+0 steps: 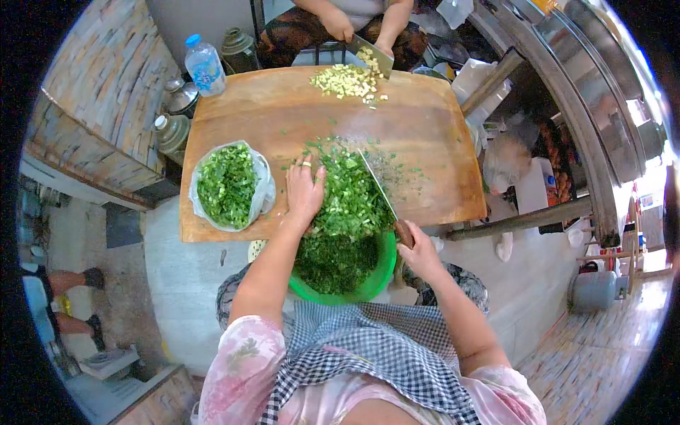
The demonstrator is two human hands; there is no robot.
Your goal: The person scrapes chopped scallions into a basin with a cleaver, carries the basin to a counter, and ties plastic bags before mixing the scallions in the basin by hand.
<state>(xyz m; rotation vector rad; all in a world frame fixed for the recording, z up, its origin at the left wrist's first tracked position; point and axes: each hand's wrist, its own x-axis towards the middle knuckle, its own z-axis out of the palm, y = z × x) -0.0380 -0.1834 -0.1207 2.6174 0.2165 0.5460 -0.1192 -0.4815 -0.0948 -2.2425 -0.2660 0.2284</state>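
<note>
A heap of chopped green herbs (347,191) lies at the near edge of the wooden board (255,113). My left hand (304,188) rests against the heap's left side, fingers stretched out and holding nothing. Wrapped round a wooden handle, my right hand (421,251) grips a knife (379,185), its blade along the right side of the heap. Below the board's near edge sits a green basin (388,265) with dark chopped greens inside, partly hidden by the board and heap. To the left, a white plastic bag (265,185) holds more chopped greens (225,184).
Across the board, another person's hands (340,28) hold a cleaver (374,55) by pale chopped pieces (343,81). A water bottle (205,67) stands at the far left corner. Wooden shelving (567,127) with large metal pans stands on the right.
</note>
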